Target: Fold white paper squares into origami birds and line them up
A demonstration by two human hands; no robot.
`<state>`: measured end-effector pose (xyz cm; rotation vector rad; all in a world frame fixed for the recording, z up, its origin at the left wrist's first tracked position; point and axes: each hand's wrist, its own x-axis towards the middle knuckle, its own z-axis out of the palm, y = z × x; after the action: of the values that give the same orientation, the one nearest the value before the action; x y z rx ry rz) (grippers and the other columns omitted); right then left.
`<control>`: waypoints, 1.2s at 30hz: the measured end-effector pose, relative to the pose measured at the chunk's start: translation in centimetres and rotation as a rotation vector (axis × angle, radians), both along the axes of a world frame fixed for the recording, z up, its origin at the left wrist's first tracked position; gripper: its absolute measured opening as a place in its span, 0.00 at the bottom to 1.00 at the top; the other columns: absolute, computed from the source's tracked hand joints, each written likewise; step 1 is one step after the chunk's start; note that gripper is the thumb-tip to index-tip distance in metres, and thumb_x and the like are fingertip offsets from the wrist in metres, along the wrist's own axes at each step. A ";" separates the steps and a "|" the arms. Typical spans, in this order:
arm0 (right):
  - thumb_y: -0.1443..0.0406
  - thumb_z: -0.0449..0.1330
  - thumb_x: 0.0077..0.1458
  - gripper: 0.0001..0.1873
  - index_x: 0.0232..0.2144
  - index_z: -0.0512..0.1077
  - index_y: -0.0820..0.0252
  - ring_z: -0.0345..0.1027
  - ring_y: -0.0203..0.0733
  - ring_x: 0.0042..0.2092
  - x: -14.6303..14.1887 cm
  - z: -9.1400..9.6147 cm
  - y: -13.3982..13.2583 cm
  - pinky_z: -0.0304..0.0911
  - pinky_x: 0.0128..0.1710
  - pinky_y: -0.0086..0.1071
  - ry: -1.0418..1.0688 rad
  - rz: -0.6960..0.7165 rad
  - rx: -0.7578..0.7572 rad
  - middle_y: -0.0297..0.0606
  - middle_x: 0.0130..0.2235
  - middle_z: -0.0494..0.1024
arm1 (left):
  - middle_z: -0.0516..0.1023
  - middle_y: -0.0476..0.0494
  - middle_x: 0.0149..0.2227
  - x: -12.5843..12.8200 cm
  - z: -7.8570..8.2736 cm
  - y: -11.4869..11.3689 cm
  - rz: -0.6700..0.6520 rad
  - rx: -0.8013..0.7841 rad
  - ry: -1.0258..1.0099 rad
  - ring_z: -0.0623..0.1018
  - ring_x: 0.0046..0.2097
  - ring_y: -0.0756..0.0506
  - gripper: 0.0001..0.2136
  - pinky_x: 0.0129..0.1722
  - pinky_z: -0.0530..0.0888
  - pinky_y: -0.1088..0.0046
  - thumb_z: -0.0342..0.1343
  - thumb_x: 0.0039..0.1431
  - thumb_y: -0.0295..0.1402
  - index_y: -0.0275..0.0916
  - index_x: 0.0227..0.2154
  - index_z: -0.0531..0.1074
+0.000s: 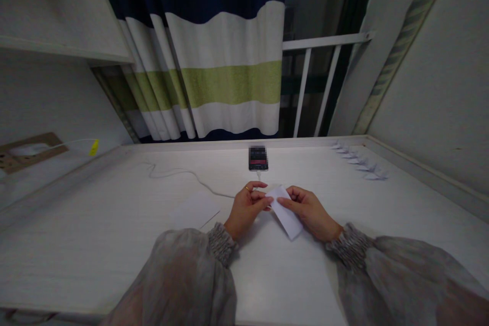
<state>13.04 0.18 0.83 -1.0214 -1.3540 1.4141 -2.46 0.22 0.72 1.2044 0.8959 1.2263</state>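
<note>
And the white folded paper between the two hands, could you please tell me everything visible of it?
The white folded paper looks thin and smooth, a narrow, nearly rectangular piece with a shaded line along its left edge. It slants, its near end toward the right. The bare left hand and bare right hand grip its far part, thumbs on top. Whether it touches the white, wood-grained tabletop, I cannot tell.

Folded paper (289, 218): ctr, over counter (290, 285)
Phone (259, 158): 11 o'clk of it, nr back edge
Small pcs (367, 167): 2 o'clk, in row
Sheet (196, 209): 9 o'clk
</note>
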 end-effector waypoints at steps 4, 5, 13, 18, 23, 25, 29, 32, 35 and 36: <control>0.56 0.63 0.35 0.17 0.24 0.66 0.62 0.58 0.29 0.21 0.0 0.0 0.0 0.51 0.21 0.25 0.020 0.005 -0.023 0.29 0.22 0.69 | 0.69 0.55 0.20 0.0 -0.1 0.1 0.019 -0.005 0.001 0.70 0.22 0.54 0.20 0.26 0.72 0.77 0.62 0.37 0.32 0.35 0.35 0.63; 0.56 0.63 0.35 0.17 0.25 0.67 0.62 0.58 0.30 0.21 0.0 0.1 0.0 0.51 0.21 0.26 0.024 0.005 -0.023 0.30 0.22 0.69 | 0.69 0.55 0.19 0.0 -0.1 0.1 0.019 -0.006 0.000 0.70 0.22 0.54 0.20 0.26 0.72 0.77 0.62 0.37 0.33 0.35 0.35 0.63; 0.53 0.59 0.42 0.18 0.29 0.72 0.62 0.59 0.32 0.24 0.0 0.2 0.1 0.53 0.22 0.27 -0.021 -0.051 0.022 0.32 0.24 0.70 | 0.70 0.54 0.19 0.2 0.1 -0.1 -0.027 -0.025 0.008 0.70 0.21 0.54 0.21 0.25 0.70 0.78 0.62 0.37 0.33 0.35 0.36 0.62; 0.54 0.58 0.42 0.17 0.27 0.73 0.62 0.58 0.33 0.24 0.0 0.5 0.0 0.52 0.22 0.27 -0.074 -0.100 0.065 0.32 0.23 0.69 | 0.70 0.54 0.19 0.3 0.1 -0.2 -0.029 -0.011 0.008 0.70 0.21 0.54 0.21 0.25 0.70 0.77 0.61 0.38 0.33 0.35 0.36 0.62; 0.54 0.57 0.43 0.16 0.25 0.72 0.62 0.56 0.33 0.23 0.1 0.5 0.0 0.52 0.22 0.28 -0.094 -0.124 0.109 0.32 0.22 0.69 | 0.69 0.55 0.19 0.3 0.2 -0.3 -0.025 -0.008 0.015 0.70 0.21 0.54 0.21 0.25 0.70 0.78 0.61 0.37 0.34 0.36 0.36 0.62; 0.54 0.57 0.43 0.16 0.24 0.71 0.62 0.56 0.33 0.23 0.1 0.4 0.0 0.51 0.21 0.27 -0.067 -0.112 0.107 0.32 0.21 0.68 | 0.70 0.55 0.19 0.4 0.3 -0.3 -0.025 -0.003 0.018 0.70 0.21 0.54 0.20 0.25 0.70 0.78 0.61 0.37 0.34 0.36 0.36 0.62; 0.54 0.58 0.42 0.16 0.24 0.71 0.62 0.55 0.32 0.23 0.1 0.3 0.0 0.51 0.21 0.27 -0.009 -0.106 0.074 0.32 0.21 0.67 | 0.70 0.54 0.19 0.4 0.5 -0.5 -0.028 -0.005 0.019 0.70 0.21 0.54 0.20 0.25 0.69 0.78 0.61 0.37 0.34 0.35 0.35 0.63; 0.54 0.59 0.41 0.15 0.23 0.71 0.62 0.55 0.32 0.22 0.1 0.5 -0.1 0.50 0.21 0.28 0.015 -0.115 0.051 0.32 0.20 0.67 | 0.70 0.54 0.19 0.4 0.6 -0.5 -0.048 -0.009 0.017 0.71 0.22 0.54 0.20 0.25 0.70 0.78 0.61 0.38 0.33 0.35 0.35 0.63; 0.55 0.59 0.41 0.15 0.23 0.71 0.62 0.55 0.32 0.22 0.1 0.6 -0.1 0.50 0.21 0.27 0.003 -0.118 0.051 0.31 0.20 0.67 | 0.70 0.54 0.19 0.3 0.5 -0.5 -0.066 -0.023 0.026 0.71 0.22 0.54 0.19 0.26 0.70 0.78 0.61 0.39 0.33 0.35 0.35 0.63; 0.55 0.59 0.42 0.15 0.23 0.71 0.63 0.55 0.32 0.22 0.1 0.7 -0.1 0.50 0.21 0.27 -0.006 -0.121 0.054 0.32 0.20 0.67 | 0.70 0.53 0.20 0.3 0.5 -0.5 -0.067 -0.028 0.030 0.71 0.23 0.54 0.18 0.26 0.70 0.78 0.61 0.39 0.33 0.35 0.34 0.64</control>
<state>13.13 0.12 1.49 -1.0544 -1.3054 1.2792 -2.11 -0.27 1.20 1.2238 0.8848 1.1419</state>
